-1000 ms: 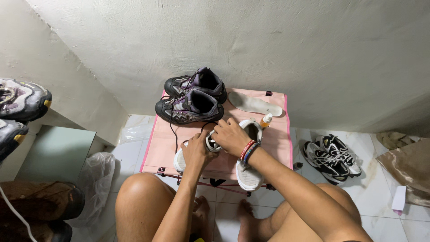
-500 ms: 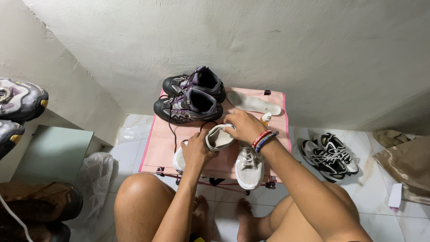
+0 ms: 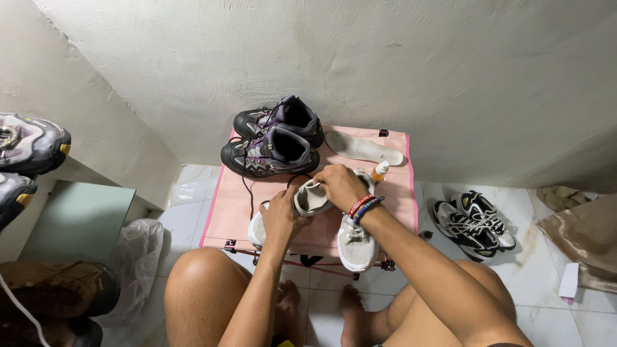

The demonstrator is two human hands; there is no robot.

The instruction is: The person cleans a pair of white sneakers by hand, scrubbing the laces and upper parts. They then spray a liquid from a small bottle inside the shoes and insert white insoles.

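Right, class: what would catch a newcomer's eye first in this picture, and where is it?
Probably the two hands mid-frame: the left hand steadies a white sneaker while the right hand grips its opening, over a small pink folding table. Behind them on the table sits a pair of black-and-purple hiking shoes, with a loose white insole to the right.
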